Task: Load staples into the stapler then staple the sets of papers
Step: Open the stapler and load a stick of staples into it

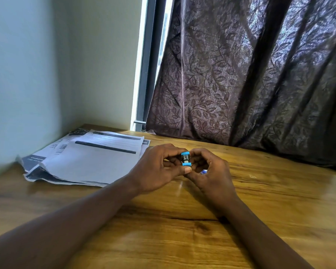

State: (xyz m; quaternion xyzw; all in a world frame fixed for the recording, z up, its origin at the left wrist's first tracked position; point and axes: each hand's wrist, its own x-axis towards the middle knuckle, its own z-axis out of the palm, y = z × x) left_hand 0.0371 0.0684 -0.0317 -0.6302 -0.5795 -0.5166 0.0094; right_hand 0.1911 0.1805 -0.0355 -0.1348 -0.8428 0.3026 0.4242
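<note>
A small blue stapler (185, 158) with a metal middle is held end-on between both hands above the wooden table (260, 191). My left hand (159, 169) grips it from the left, thumb under its lower blue end. My right hand (209, 171) closes on it from the right. A bit of blue and white (203, 172) peeks out under my right fingers; I cannot tell what it is. Sets of printed papers (89, 158) lie fanned in a loose stack at the table's left, beside my left hand.
A pale wall (37, 74) borders the table on the left. A dark leaf-patterned curtain (250, 74) hangs over the back right edge, with a window frame (145, 74) beside it.
</note>
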